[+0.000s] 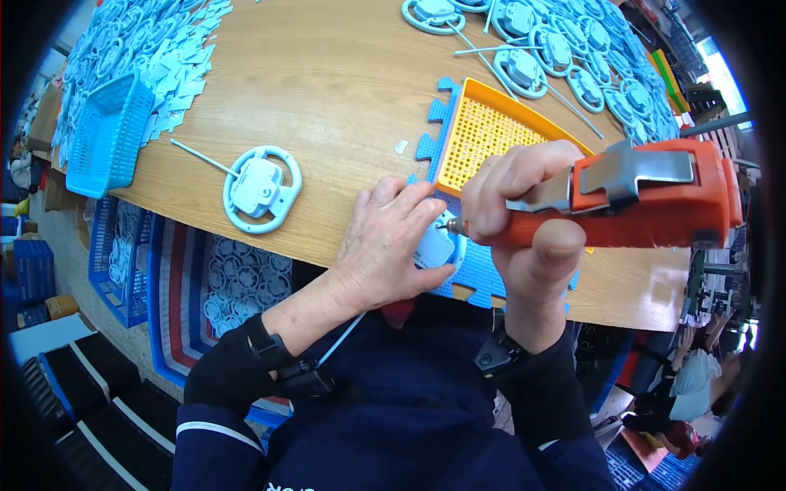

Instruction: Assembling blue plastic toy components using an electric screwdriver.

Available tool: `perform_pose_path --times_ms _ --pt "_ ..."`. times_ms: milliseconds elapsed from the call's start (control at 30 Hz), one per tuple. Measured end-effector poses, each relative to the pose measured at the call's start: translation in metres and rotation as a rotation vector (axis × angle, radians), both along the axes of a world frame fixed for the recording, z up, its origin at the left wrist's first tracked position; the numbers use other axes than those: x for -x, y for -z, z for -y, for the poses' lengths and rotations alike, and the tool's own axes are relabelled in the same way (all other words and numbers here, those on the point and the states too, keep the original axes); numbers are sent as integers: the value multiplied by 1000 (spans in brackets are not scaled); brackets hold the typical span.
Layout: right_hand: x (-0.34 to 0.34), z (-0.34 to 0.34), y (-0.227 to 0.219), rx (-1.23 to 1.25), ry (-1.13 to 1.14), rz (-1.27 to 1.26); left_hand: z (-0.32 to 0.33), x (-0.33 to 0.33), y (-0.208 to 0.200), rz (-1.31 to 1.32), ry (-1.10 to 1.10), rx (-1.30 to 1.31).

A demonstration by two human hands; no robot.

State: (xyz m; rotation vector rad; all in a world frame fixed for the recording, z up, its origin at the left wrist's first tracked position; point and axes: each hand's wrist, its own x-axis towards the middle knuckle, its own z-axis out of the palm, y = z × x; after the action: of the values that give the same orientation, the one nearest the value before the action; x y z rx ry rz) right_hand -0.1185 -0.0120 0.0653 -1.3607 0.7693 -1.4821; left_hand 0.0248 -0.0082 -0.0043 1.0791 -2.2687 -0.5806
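My left hand (385, 237) presses a pale blue wheel-shaped plastic part (434, 247) down on a blue foam mat (483, 270), fingers on its far side and thumb at its near edge. It looks like a small toy steering wheel, and a thin pale rod shows below my wrist. Wrapped in my right hand (528, 282) is an orange-red power screwdriver (655, 200) with a metal clip. Its bit points left and meets the part, or nearly so; contact is hard to tell. Left of my hands lies another wheel part (258, 188) with a rod.
A yellow perforated tray (491, 123) stands just beyond my hands. Wheel parts (557, 49) are heaped at the far right. A blue basket (110, 135) sits by a pile of pale pieces (176, 74) at far left. Below the table edge, a striped-lined bin (176, 278) holds more parts.
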Motion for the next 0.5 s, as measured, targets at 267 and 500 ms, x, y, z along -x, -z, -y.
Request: perform_pose_path --times_ms 267,500 --pt "-5 18 7 35 -106 -2 5 -2 -3 -65 -10 48" --pt "87 -27 -29 139 -62 254 35 -57 -45 74 -9 214"
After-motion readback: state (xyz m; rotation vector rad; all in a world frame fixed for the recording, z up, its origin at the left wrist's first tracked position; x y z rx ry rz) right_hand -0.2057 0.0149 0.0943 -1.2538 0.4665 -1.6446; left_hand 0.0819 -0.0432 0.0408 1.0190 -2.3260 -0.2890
